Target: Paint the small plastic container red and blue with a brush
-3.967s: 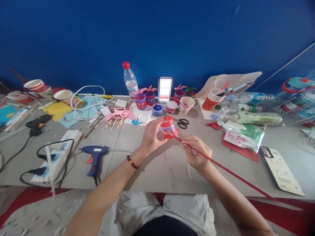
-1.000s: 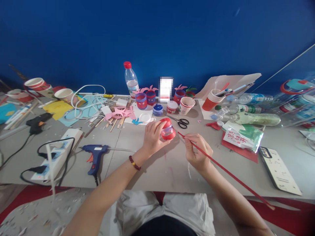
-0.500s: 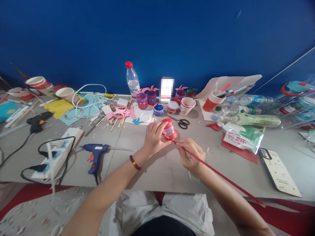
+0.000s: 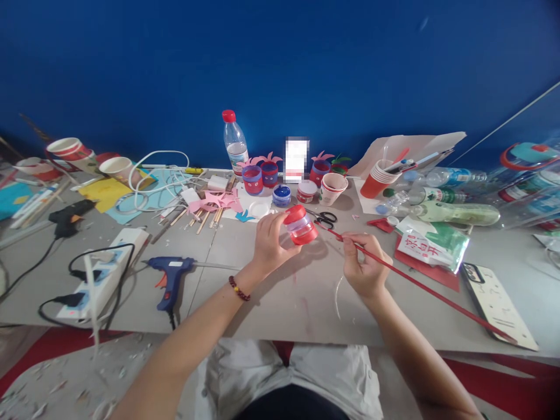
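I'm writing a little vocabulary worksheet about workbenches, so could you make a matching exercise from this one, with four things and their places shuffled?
Things
1. Long red brush
2. Scissors
3. Blue glue gun
4. Clear piece with red bands

Places
A. On the table, to the right of the white power strip
B. In the left hand
C. On the near side of the white paper cup
D. In the right hand

Right pairs: 1-D, 2-C, 3-A, 4-B
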The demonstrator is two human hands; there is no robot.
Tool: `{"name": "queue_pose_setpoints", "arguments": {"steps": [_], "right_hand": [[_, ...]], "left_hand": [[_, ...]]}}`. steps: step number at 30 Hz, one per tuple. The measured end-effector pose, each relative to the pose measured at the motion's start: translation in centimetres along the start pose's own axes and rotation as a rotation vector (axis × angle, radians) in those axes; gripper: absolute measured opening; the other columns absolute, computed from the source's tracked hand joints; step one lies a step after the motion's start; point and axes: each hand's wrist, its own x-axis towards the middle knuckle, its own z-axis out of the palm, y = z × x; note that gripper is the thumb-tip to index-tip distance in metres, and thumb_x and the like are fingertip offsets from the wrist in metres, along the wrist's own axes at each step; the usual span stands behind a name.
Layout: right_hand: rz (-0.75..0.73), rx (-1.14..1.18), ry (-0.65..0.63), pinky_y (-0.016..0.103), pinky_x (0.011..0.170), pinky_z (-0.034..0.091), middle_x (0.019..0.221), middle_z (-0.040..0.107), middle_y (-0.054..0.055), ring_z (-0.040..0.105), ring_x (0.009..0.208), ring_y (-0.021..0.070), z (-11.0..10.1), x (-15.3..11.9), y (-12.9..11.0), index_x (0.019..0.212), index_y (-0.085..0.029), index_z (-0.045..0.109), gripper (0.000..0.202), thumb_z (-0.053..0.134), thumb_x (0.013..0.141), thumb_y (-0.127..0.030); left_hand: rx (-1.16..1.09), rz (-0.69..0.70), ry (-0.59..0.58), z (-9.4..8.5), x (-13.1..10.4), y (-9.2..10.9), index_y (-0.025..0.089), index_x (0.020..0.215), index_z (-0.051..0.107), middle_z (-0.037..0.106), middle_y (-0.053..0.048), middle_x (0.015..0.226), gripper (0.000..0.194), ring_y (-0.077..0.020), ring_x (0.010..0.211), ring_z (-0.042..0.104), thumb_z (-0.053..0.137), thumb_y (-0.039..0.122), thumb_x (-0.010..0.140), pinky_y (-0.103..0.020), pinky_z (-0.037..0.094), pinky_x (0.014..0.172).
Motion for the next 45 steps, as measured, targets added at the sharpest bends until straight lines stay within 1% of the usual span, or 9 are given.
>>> {"name": "queue_pose_setpoints", "arguments": {"steps": [4, 13, 19, 23, 30, 37, 40, 43, 45], "right_hand": [[0.008, 0.020, -0.014, 0.034, 0.068, 0.058, 0.083, 0.072, 0.005, 0.071, 0.076, 0.0198, 0.0, -0.6, 0.5, 0.092, -0.023, 0.061, 0.009, 0.056, 0.091, -0.016], [-0.245, 0.068, -0.142, 0.031, 0.068, 0.057, 0.083, 0.072, 0.006, 0.070, 0.078, 0.0193, 0.5, -1.4, -0.6, 0.097, -0.023, 0.060, 0.019, 0.057, 0.087, -0.008], [-0.293, 0.154, -0.255, 0.032, 0.068, 0.058, 0.083, 0.072, 0.007, 0.071, 0.079, 0.0199, 1.1, -2.0, -1.6, 0.100, -0.022, 0.060, 0.019, 0.057, 0.086, -0.008], [-0.336, 0.200, -0.236, 0.031, 0.068, 0.059, 0.082, 0.073, 0.006, 0.071, 0.078, 0.0194, 1.4, -1.7, -2.3, 0.101, -0.022, 0.061, 0.018, 0.056, 0.089, -0.010], [-0.184, 0.159, -0.124, 0.031, 0.065, 0.057, 0.078, 0.071, 0.004, 0.070, 0.073, 0.0187, 0.8, -0.7, -1.8, 0.096, -0.023, 0.062, 0.017, 0.056, 0.088, -0.009], [-0.059, 0.055, -0.022, 0.031, 0.064, 0.058, 0.078, 0.073, 0.003, 0.072, 0.071, 0.0193, 0.0, -0.1, -0.9, 0.089, -0.024, 0.063, 0.012, 0.057, 0.090, -0.014], [0.117, 0.101, 0.034, 0.032, 0.064, 0.058, 0.076, 0.073, 0.003, 0.073, 0.070, 0.0192, -0.1, 0.0, -0.2, 0.086, -0.023, 0.064, 0.007, 0.060, 0.091, -0.023], [0.344, 0.262, 0.082, 0.032, 0.062, 0.059, 0.072, 0.072, 0.002, 0.073, 0.064, 0.0186, -0.1, 0.1, 0.3, 0.086, -0.020, 0.063, 0.013, 0.062, 0.092, -0.031], [0.432, 0.392, 0.110, 0.031, 0.060, 0.059, 0.069, 0.070, 0.001, 0.072, 0.060, 0.0178, -0.2, 0.3, 0.5, 0.085, -0.019, 0.062, 0.017, 0.064, 0.091, -0.034]], "left_hand": [[-0.063, -0.035, -0.021, -0.1, 0.0, -0.1, 0.022, 0.134, 0.040, 0.062, -0.013, 0.125, 0.077, -0.0293, 0.116, 0.061, 0.081, 0.025, 0.068, -0.047, 0.051, 0.099], [0.011, 0.058, 0.049, 0.2, 0.1, -0.1, 0.021, 0.135, 0.039, 0.064, -0.014, 0.122, 0.074, -0.0301, 0.114, 0.063, 0.077, 0.025, 0.072, -0.049, 0.051, 0.100], [0.014, 0.071, 0.038, 0.4, 0.0, 0.0, 0.022, 0.135, 0.040, 0.065, -0.014, 0.123, 0.072, -0.0296, 0.114, 0.064, 0.076, 0.024, 0.073, -0.050, 0.049, 0.102], [0.035, 0.058, 0.017, 0.6, -0.1, 0.0, 0.022, 0.135, 0.038, 0.066, -0.014, 0.123, 0.072, -0.0304, 0.114, 0.065, 0.076, 0.026, 0.074, -0.052, 0.046, 0.106], [-0.002, 0.043, 0.028, 0.2, 0.1, 0.1, 0.021, 0.135, 0.040, 0.066, -0.014, 0.123, 0.073, -0.0295, 0.113, 0.064, 0.076, 0.023, 0.072, -0.049, 0.050, 0.100], [-0.005, -0.039, -0.014, 0.3, -0.1, -0.4, 0.022, 0.135, 0.039, 0.063, -0.014, 0.126, 0.079, -0.0313, 0.117, 0.062, 0.079, 0.022, 0.067, -0.050, 0.049, 0.101], [-0.021, -0.056, -0.043, 0.1, 0.0, -0.3, 0.023, 0.133, 0.040, 0.064, -0.012, 0.124, 0.077, -0.0304, 0.115, 0.063, 0.079, 0.023, 0.067, -0.048, 0.050, 0.099], [-0.053, -0.073, -0.047, 0.0, 0.1, -0.3, 0.024, 0.131, 0.041, 0.064, -0.011, 0.122, 0.074, -0.0290, 0.112, 0.063, 0.079, 0.025, 0.067, -0.046, 0.051, 0.097], [-0.056, -0.087, -0.045, 0.1, 0.1, -0.3, 0.024, 0.130, 0.042, 0.064, -0.010, 0.121, 0.074, -0.0288, 0.112, 0.063, 0.079, 0.026, 0.066, -0.046, 0.050, 0.097]]}}
